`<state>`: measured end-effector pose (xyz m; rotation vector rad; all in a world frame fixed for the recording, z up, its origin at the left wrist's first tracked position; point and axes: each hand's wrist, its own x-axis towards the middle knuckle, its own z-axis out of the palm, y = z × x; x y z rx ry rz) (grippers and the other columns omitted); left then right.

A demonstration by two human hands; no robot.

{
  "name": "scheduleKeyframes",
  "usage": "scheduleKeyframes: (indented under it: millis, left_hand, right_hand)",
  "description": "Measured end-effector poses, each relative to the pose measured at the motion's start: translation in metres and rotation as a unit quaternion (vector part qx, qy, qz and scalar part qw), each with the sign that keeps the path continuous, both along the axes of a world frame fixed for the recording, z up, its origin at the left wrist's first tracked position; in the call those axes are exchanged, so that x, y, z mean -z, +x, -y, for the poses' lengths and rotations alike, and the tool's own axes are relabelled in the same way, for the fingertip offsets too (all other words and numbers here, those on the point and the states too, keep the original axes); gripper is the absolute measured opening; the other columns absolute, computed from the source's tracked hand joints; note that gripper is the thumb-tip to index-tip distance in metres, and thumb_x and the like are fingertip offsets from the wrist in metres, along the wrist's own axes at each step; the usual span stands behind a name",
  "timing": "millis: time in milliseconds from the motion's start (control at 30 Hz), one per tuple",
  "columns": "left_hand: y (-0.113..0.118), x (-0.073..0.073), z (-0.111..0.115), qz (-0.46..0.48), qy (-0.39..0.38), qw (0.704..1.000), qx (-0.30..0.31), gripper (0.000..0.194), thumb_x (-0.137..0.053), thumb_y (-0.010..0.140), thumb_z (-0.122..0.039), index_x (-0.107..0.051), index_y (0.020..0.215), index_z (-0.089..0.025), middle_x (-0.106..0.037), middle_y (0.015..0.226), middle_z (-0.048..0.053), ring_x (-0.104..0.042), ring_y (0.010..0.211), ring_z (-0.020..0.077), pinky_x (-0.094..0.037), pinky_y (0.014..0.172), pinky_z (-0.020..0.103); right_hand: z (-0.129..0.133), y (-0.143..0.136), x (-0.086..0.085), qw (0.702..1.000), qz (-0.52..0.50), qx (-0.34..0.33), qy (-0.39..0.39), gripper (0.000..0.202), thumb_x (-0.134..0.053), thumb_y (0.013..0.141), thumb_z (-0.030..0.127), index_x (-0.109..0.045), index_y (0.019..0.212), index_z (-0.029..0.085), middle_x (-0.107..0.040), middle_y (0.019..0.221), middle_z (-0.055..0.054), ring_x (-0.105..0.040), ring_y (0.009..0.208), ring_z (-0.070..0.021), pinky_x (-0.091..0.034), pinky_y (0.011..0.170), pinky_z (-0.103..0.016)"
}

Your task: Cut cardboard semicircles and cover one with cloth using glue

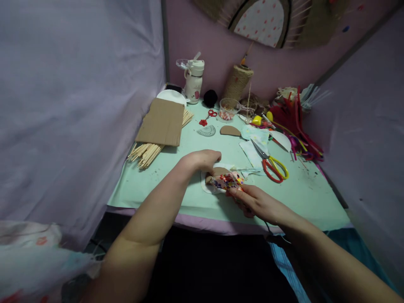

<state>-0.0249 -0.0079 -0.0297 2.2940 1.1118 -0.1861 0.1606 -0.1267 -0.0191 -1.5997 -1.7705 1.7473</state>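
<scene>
My right hand point(252, 198) is closed around a glue gun point(227, 181) with a bright multicoloured pattern. Its nozzle points left, over a brown cardboard piece point(221, 171) with a curved edge. Under the cardboard lies white cloth point(206, 187), near the table's front edge. My left hand point(208, 160) reaches in from the left, bent at the wrist, with its curled fingers down at the cardboard's left end. Those fingertips are partly hidden. Red-and-yellow-handled scissors point(274, 167) lie to the right, beside scraps of pale patterned cloth point(251, 153).
At left, a cardboard sheet point(162, 122) rests on wooden sticks point(148, 155). Behind stand a white bottle point(193, 82), a twine spool point(238, 82) and a clear cup point(229, 110). A protractor point(206, 131) and cardboard half-circle point(230, 131) lie mid-table. Red pipe cleaners point(295, 120) pile up right.
</scene>
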Motion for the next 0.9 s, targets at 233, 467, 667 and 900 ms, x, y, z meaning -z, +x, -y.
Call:
scheduleKeyframes:
  millis: [233,467,667,900]
  left_hand:
    - [-0.0005,0.0019,-0.0008,0.000,0.008,1.000,0.009,0.062,-0.071,0.064,-0.024,-0.053,0.123,-0.017,-0.063,0.119,0.010,-0.059,0.099,0.0242,-0.046,0.077,0.030]
    - [-0.0006,0.0023,-0.0011,0.002,0.009,1.000,0.011,0.063,-0.071,0.064,-0.026,-0.052,0.123,-0.017,-0.062,0.119,0.011,-0.059,0.099,0.0244,-0.047,0.076,0.030]
    - [-0.0007,0.0028,-0.0015,0.004,0.007,1.000,0.012,0.064,-0.071,0.064,-0.026,-0.052,0.125,-0.017,-0.062,0.120,0.011,-0.059,0.099,0.0250,-0.047,0.079,0.032]
    - [-0.0005,-0.0012,0.0010,0.000,0.003,1.000,0.006,0.061,-0.070,0.065,-0.022,-0.053,0.123,-0.017,-0.062,0.121,0.011,-0.059,0.101,0.0250,-0.046,0.079,0.031]
  right_hand:
    - [-0.0027,0.0012,-0.0011,0.998,0.041,-0.029,0.025,0.055,-0.038,0.087,0.070,-0.051,0.081,0.017,-0.041,0.057,0.004,-0.041,0.049,-0.0102,-0.033,0.046,-0.023]
    - [-0.0035,0.0026,0.0019,0.998,0.047,-0.036,0.035,0.056,-0.037,0.088,0.070,-0.053,0.081,0.017,-0.044,0.055,0.004,-0.043,0.048,-0.0110,-0.033,0.045,-0.023]
    - [-0.0037,0.0022,0.0003,0.996,0.061,-0.044,0.042,0.056,-0.035,0.089,0.069,-0.054,0.079,0.017,-0.046,0.054,0.002,-0.044,0.048,-0.0114,-0.033,0.046,-0.023]
    - [-0.0042,0.0020,-0.0013,0.995,0.070,-0.055,0.049,0.055,-0.034,0.089,0.069,-0.047,0.072,0.019,-0.046,0.053,0.002,-0.046,0.048,-0.0118,-0.034,0.046,-0.023]
